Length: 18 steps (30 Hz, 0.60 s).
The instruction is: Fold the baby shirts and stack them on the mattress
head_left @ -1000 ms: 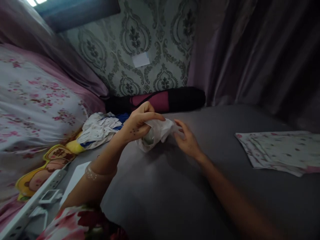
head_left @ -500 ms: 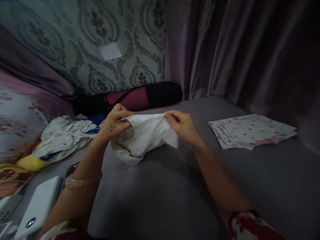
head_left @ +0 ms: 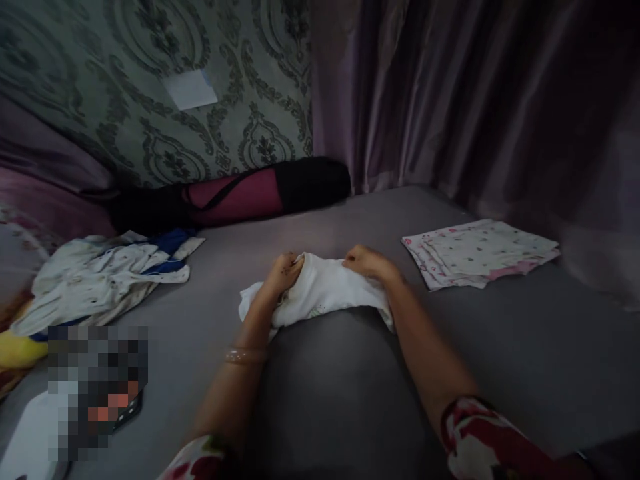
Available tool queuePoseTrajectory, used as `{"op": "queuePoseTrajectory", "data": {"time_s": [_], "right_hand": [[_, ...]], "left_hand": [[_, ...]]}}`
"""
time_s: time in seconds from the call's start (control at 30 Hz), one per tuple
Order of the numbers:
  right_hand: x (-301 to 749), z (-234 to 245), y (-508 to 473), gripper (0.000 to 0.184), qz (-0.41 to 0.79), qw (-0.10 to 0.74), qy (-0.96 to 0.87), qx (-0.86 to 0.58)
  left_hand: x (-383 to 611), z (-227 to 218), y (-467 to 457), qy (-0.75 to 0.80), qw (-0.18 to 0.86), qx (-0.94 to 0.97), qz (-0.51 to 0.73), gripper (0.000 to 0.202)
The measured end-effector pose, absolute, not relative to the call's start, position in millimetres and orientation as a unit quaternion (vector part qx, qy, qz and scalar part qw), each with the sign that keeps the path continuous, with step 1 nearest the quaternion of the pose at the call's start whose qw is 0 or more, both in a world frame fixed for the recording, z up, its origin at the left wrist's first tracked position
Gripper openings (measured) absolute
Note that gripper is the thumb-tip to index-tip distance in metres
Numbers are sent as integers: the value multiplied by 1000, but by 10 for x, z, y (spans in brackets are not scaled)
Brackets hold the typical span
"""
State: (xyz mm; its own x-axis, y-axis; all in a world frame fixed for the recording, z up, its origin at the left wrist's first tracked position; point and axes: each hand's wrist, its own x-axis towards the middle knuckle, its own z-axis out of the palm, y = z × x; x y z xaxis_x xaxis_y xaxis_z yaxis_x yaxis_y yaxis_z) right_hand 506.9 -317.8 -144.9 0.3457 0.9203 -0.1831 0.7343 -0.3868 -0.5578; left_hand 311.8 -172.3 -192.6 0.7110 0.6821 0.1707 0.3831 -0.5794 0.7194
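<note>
A small white cloth garment [head_left: 333,287] with a faint print lies partly spread on the grey sheet [head_left: 320,393], its upper edge raised between my hands. My left hand [head_left: 287,272] is closed on its left upper part, fingers partly hidden by the fabric. At the right upper corner my right hand [head_left: 367,261] pinches the edge. The garment's lower edge sags onto the sheet between my forearms. Which piece of clothing it is, I cannot make out.
On the right lies a flat stack of folded printed clothes [head_left: 485,253]. A loose heap of clothes [head_left: 110,270] is on the left. A long black and maroon bag [head_left: 240,197] rests against the wall. A white power bank [head_left: 37,433] is near the blurred lower left patch.
My hands have come down toward me with the white garment, from holding it up in the air to the sheet. The view has turned slightly right.
</note>
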Motion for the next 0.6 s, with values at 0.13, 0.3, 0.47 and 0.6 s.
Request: {"op": "queuePoseTrajectory", "data": {"time_s": [0.13,0.3,0.47,0.6], "right_hand": [[5030,-1382,-3218,17,248,123,-496,-823],[5015,-1351,-3245,24,217,100,-485,-841],[4928,-1300,-3175,24,172,184,-588,-769],[4767,-1254,-3091,24,172,333,-646,-665]], "left_hand": [[3178,-1964,-1768,293,349,855,247,27],[3179,-1875,-1814,270,436,813,276,32],[3151,-1699,-1872,271,440,804,295,27],[3100,-1492,-1955,252,464,807,267,25]]}}
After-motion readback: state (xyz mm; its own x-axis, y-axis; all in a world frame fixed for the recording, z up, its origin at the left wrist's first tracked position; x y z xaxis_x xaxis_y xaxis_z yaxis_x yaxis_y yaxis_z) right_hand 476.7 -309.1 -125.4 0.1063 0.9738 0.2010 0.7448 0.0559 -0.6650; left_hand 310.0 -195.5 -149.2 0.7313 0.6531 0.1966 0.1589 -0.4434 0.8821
